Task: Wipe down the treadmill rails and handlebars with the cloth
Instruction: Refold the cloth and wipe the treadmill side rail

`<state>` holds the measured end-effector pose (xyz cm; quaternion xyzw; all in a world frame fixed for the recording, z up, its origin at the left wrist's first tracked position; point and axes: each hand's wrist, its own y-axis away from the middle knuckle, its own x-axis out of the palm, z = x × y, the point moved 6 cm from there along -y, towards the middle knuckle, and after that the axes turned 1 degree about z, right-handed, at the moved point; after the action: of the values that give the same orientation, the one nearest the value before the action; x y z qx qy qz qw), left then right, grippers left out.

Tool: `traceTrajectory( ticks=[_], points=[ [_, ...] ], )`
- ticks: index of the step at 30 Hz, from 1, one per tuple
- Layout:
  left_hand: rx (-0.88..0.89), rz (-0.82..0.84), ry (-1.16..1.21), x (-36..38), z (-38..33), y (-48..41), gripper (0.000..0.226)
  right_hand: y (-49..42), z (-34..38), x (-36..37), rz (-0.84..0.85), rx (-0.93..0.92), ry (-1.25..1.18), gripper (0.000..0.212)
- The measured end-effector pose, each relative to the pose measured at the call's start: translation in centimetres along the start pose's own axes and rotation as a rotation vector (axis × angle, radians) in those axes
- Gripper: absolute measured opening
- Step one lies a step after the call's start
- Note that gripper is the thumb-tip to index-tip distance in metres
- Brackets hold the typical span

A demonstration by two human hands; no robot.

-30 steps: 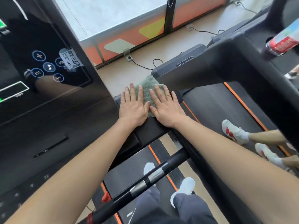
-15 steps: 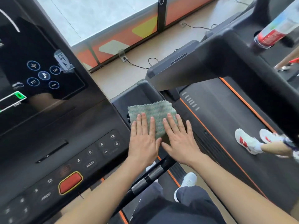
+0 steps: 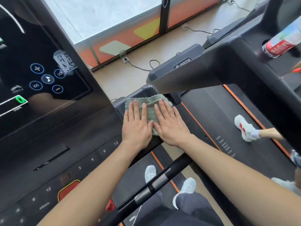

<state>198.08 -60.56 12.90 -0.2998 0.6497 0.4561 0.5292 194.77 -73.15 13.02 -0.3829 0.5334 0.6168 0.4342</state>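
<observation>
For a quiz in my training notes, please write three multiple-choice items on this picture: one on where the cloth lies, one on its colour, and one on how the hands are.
1. Where does the cloth lie?
A. In a bucket
B. On the black rail right of the console
C. On a chair

2. What colour is the cloth?
A. Green
B. White
C. Red

3. How are the left hand and the right hand?
A. Both curled into fists
B. One raised in the air
C. Both flat on the cloth

Answers:
1. B, the cloth is spread on the rail beside the console.
2. A, its whole visible surface is green.
3. C, the fingers of both hands lie straight on the cloth, side by side.
</observation>
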Motion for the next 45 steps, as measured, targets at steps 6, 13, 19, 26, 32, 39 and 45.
traceTrajectory(
  ticks=[6, 13, 19, 26, 32, 39, 45],
  points=[
    [0.013, 0.01, 0.079, -1.2, 1.7, -5.3, 0.07, -4.9, -0.6, -1.6, 0.047, 0.015, -0.079, 0.071],
    [0.291, 0.022, 0.077, -2.3, 0.8, -9.0, 0.073, -4.2, -3.6, -0.8, 0.093, 0.12, -0.325, 0.077],
    [0.601, -0.042, -0.099, -1.9, -2.9, -7.5, 0.074, 0.9, -5.5, 0.9, 0.136, 0.223, -0.42, 0.082],
    [0.813, -0.12, -0.119, -0.2, -7.9, -3.3, 0.077, 8.6, -6.8, 3.2, 0.045, 0.347, -0.32, 0.081],
    [0.946, -0.194, -0.089, 0.3, -10.4, -0.6, 0.078, 13.6, -6.7, 4.5, -0.121, 0.435, -0.259, 0.081],
    [1.035, -0.23, -0.054, 0.3, -11.7, 0.4, 0.084, 17.9, -7.2, 4.6, -0.301, 0.446, -0.283, 0.075],
    [1.045, -0.186, -0.021, -0.7, -11.1, -0.9, 0.082, 14.7, -6.6, 2.0, -0.328, 0.426, -0.356, 0.08]
  ],
)
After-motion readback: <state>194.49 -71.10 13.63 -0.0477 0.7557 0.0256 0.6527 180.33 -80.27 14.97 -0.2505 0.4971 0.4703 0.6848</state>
